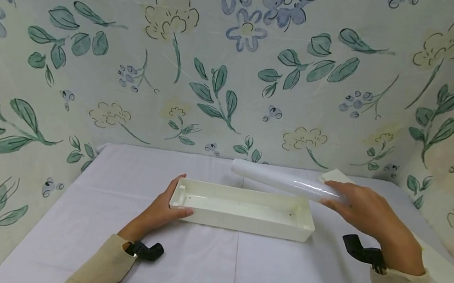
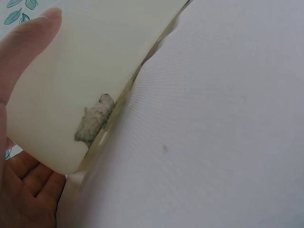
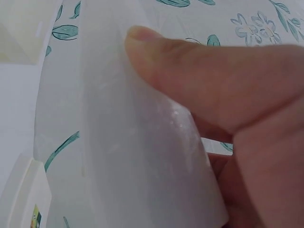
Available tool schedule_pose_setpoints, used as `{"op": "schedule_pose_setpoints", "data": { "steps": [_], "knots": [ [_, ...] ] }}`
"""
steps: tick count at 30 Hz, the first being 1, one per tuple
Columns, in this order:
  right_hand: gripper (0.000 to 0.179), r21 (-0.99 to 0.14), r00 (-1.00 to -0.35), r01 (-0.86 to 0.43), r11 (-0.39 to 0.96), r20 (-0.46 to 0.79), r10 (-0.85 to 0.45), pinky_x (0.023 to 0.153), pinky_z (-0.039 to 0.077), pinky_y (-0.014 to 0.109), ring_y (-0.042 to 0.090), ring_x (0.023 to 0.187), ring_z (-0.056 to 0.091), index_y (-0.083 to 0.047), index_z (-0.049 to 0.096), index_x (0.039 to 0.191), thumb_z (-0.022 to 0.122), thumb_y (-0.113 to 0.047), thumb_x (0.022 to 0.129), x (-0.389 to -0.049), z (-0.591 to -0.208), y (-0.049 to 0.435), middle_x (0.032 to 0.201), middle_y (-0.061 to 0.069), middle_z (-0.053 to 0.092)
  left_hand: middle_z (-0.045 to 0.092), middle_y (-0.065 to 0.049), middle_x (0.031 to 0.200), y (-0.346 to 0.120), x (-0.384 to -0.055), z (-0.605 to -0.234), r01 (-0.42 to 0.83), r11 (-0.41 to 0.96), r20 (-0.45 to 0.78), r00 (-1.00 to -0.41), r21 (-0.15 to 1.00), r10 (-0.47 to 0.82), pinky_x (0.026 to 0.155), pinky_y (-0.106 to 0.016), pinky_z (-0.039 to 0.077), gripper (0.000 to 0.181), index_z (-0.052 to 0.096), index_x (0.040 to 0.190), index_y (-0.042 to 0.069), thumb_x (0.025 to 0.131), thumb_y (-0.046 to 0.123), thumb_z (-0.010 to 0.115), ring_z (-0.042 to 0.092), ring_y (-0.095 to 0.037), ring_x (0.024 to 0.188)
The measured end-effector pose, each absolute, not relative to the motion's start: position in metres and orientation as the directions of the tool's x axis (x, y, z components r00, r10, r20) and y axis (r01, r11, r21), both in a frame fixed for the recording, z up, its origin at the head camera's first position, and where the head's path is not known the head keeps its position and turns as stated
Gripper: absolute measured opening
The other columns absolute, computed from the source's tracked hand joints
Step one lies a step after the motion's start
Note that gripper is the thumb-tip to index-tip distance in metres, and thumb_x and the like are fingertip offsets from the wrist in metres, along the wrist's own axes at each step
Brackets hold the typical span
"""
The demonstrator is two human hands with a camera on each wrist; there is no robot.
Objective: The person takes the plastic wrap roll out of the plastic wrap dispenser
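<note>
A long cream plastic box, with its top side uncovered, lies crosswise on the table. My left hand grips its left end, thumb over the near wall and fingers round the end. In the left wrist view a torn grey-white patch marks the lower part of the box wall. A roll of clear plastic film is in my right hand, held by its right end between thumb and fingers. The roll slants above the far right side of the box. In the right wrist view the thumb presses along the roll.
A long cream piece lies at the table's right side, partly behind the right forearm. Another cream corner shows behind my right hand. White cloth covers the table, and a floral curtain stands close around it.
</note>
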State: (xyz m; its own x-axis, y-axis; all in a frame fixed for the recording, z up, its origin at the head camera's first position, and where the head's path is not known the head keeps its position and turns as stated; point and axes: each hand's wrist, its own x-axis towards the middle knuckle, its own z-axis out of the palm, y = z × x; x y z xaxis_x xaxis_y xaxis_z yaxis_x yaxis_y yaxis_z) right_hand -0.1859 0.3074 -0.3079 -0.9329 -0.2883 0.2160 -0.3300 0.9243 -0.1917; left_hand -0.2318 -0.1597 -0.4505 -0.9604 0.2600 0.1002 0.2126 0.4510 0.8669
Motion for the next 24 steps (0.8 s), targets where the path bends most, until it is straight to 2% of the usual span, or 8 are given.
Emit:
{"op": "schedule_pose_setpoints", "data": {
  "steps": [24],
  "knots": [
    [0.059,-0.224,-0.951,-0.289,0.931,0.178,-0.252,0.068,0.05,0.046,0.029,0.084,0.058,-0.001,0.055,0.133,0.071,-0.035,0.088,-0.1887,-0.3087,0.3141,0.116,0.023,0.063,0.039,-0.006,0.147,-0.1602,-0.2324,-0.452,0.214,0.454,0.102,-0.961,0.865,0.259,0.104,-0.056,0.034,0.103,0.013,0.153,0.034,0.075,0.044,0.08,0.043,-0.028,0.127]
  ]
}}
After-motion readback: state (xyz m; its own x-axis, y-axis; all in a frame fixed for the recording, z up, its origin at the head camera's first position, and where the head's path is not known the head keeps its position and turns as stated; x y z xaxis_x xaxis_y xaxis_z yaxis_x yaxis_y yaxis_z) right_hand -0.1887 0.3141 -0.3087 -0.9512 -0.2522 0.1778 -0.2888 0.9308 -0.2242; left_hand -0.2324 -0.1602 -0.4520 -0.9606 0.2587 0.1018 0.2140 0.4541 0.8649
